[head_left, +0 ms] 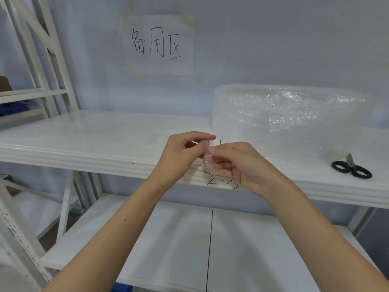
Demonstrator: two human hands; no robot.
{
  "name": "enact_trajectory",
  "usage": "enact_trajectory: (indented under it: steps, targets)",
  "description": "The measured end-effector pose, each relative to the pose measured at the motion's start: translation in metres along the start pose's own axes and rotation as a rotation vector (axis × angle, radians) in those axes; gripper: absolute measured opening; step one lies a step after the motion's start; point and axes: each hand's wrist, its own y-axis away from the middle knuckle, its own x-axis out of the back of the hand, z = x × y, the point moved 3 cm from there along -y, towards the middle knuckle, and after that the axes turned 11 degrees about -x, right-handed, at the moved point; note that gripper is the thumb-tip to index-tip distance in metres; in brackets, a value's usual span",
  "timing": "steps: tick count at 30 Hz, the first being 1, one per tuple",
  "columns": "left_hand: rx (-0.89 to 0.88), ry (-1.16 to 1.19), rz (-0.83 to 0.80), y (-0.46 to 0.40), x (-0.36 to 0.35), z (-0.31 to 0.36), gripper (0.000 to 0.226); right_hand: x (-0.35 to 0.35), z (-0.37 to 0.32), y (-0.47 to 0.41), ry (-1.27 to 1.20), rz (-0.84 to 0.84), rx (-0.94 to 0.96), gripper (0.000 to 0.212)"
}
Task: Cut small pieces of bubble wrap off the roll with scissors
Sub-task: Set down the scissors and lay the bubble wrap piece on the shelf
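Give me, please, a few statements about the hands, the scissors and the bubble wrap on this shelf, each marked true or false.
1. The scissors lie on the shelf, to the right of the bubble wrap roll. True.
2. The right hand holds the scissors. False: no hand touches them; both hands pinch a small clear piece of bubble wrap.
3. The left hand pinches the small piece from the left side. True.
4. The roll lies on the lower shelf. False: it sits on the upper shelf, against the wall.
5. A handwritten paper sign hangs on the wall above the shelf. True.
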Motion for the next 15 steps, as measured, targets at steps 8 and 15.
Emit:
enact_trajectory:
  steps: [8, 15]
  targets:
    - [0.094, 0.165, -0.031, -0.0008, -0.0072, 0.0028, 0.025, 0.0083, 0.0014, 0.0011, -0.038, 0.025, 0.022, 0.011]
    - [0.123, 0.116, -0.071, -0.0008, -0.0089, -0.0007, 0.015, 0.0078, 0.0023, 0.0027, 0.006, 0.015, 0.042, 0.013]
